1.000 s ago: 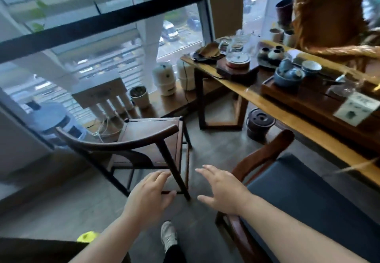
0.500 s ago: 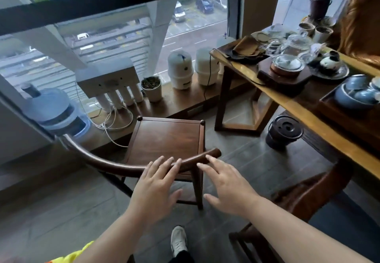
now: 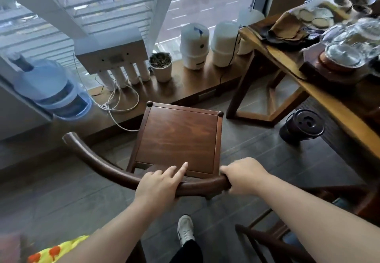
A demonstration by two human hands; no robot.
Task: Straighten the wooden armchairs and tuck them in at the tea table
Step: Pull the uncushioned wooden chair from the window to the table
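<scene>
A dark wooden armchair (image 3: 176, 139) with a square seat and a curved back rail stands in front of me, its seat facing the window. My left hand (image 3: 158, 186) lies over the middle of the rail, forefinger stretched out. My right hand (image 3: 242, 175) is wrapped around the rail's right end. The tea table (image 3: 292, 63), a long yellow-brown wooden slab crowded with teaware, runs along the right. Part of a second wooden armchair (image 3: 273, 240) shows at the bottom right.
A dark lidded pot (image 3: 302, 126) sits on the floor under the table. On the low window ledge (image 3: 191, 85) stand a water bottle (image 3: 51, 90), a filter unit with loose cables, a small plant pot and white canisters. My shoe (image 3: 185, 229) is just behind the chair.
I have stepped closer to the chair. Both hands, which hovered open near the back rail, now rest on it, the right one closed around its end.
</scene>
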